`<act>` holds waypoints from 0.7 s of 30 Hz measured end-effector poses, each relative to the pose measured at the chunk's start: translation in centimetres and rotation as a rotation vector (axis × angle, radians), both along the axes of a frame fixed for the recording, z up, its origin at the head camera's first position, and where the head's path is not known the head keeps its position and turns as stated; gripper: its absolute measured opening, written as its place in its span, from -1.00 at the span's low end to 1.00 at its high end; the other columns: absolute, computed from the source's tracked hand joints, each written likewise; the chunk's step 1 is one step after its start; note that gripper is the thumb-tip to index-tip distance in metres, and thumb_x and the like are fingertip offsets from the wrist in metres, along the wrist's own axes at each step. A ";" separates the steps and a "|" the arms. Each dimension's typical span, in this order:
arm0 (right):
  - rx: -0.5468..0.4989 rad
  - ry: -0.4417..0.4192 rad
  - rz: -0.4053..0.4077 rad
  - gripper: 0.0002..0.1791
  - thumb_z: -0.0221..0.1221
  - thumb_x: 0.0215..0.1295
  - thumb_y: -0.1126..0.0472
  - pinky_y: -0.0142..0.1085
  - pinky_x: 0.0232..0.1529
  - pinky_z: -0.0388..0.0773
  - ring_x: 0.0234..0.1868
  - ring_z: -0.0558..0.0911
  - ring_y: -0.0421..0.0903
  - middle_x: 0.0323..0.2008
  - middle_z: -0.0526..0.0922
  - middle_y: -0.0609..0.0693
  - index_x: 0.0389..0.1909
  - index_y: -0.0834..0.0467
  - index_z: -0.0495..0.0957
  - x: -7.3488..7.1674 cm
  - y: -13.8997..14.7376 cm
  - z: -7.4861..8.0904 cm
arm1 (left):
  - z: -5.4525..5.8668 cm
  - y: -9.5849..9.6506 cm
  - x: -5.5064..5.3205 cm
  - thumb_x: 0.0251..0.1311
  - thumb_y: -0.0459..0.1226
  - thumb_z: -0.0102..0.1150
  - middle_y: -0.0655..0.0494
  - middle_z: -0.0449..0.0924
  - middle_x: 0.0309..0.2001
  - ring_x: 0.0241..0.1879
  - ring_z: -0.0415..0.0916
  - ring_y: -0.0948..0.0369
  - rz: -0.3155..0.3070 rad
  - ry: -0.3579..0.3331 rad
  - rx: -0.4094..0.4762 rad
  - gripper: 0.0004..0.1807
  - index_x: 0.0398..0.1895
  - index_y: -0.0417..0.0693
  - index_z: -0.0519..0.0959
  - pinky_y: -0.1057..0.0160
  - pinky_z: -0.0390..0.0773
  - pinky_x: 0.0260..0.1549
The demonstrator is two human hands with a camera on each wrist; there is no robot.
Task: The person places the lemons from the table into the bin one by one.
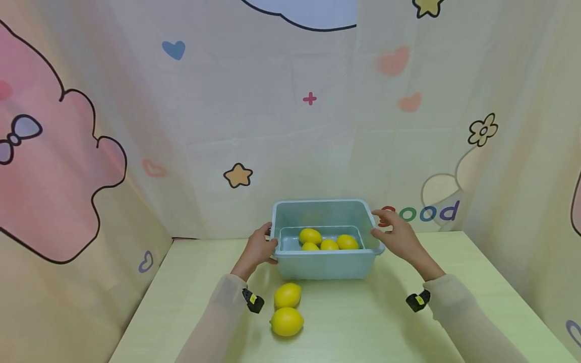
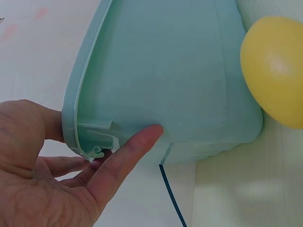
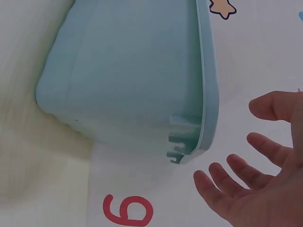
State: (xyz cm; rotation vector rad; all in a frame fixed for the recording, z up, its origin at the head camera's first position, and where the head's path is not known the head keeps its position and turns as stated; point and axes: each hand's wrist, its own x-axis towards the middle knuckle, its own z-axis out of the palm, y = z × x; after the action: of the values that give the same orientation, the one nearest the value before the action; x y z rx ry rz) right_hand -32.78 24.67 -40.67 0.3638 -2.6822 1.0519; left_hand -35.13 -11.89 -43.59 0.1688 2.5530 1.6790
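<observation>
A light blue plastic bin [image 1: 324,265] stands at the back of the table with several yellow lemons [image 1: 347,242] inside. My left hand [image 1: 260,247] grips its left end; in the left wrist view the thumb is over the rim and the fingers curl below it, one against the bin's side. Beside the bin's right end is my right hand [image 1: 399,238]. In the right wrist view that hand's fingers [image 3: 213,191] are spread and apart from the rim. Two more lemons, a farther one [image 1: 287,295] and a nearer one [image 1: 287,321], lie on the table in front of the bin.
The pale wooden table [image 1: 358,322] meets a printed cloth backdrop [image 1: 272,126] just behind the bin. Further cloth hangs along the left and right sides. Part of one lemon [image 2: 274,71] shows close to the bin in the left wrist view.
</observation>
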 end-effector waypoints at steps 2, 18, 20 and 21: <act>-0.005 -0.023 -0.013 -0.40 0.14 0.37 0.13 0.19 0.15 0.55 0.23 0.47 0.29 0.29 0.42 0.29 0.38 0.21 0.30 -0.3 0.2 -0.1 | 0.0 0.0 0.0 0.33 -0.38 -0.04 -0.30 0.33 0.25 0.11 0.49 -0.27 0.002 -0.001 -0.003 -0.38 0.47 -0.08 0.19 0.11 0.74 -0.54; -0.260 -0.328 0.014 -0.35 0.04 0.44 0.19 0.01 0.07 0.65 0.30 0.38 0.34 0.39 0.21 0.36 0.49 0.20 0.10 -2.0 1.5 -0.9 | -0.1 0.0 0.0 0.33 -0.37 -0.04 -0.28 0.35 0.24 0.10 0.51 -0.25 0.003 -0.002 -0.004 -0.40 0.45 -0.06 0.22 0.11 0.74 -0.53; -0.260 -0.338 0.018 -0.34 0.04 0.44 0.21 0.00 0.06 0.65 0.32 0.38 0.36 0.39 0.22 0.36 0.49 0.21 0.10 -2.1 1.6 -1.1 | -0.1 -0.1 0.0 0.33 -0.37 -0.04 -0.29 0.35 0.24 0.10 0.51 -0.26 0.003 -0.001 -0.004 -0.40 0.45 -0.06 0.22 0.11 0.74 -0.53; -0.259 -0.342 0.020 -0.34 0.04 0.44 0.21 -0.01 0.06 0.66 0.32 0.38 0.36 0.39 0.23 0.36 0.50 0.21 0.09 -2.1 1.6 -1.2 | -0.1 -0.1 0.0 0.33 -0.37 -0.04 -0.29 0.35 0.24 0.10 0.51 -0.26 0.002 -0.001 -0.004 -0.40 0.45 -0.06 0.23 0.11 0.74 -0.53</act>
State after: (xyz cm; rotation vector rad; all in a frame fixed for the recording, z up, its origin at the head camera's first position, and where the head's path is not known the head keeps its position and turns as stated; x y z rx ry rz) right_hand -34.90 26.27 -41.87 0.1734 -2.7774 1.5721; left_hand -35.15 -11.96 -43.67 0.1649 2.5563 1.6744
